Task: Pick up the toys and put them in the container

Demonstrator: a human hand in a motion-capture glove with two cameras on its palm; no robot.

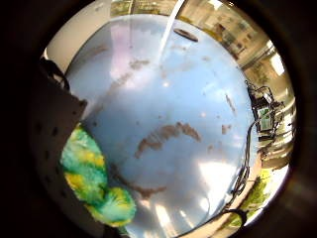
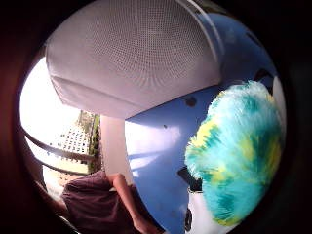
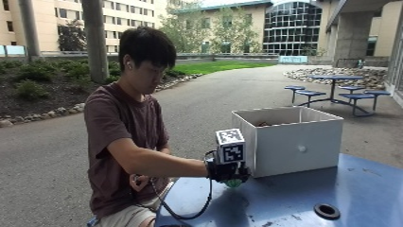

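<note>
Toy (image 2: 239, 153): judged soft, light and squashy, not slippery or fragile; best taken around its fluffy middle.
Look: shaggy plush was seen, teal and green with yellow patches.
Place: it was held just above the blue table (image 3: 353, 189), beside the white box (image 3: 296, 142), not yet in it.
Hand (image 3: 225, 171): its gloved fingers were curled round the toy.
</note>
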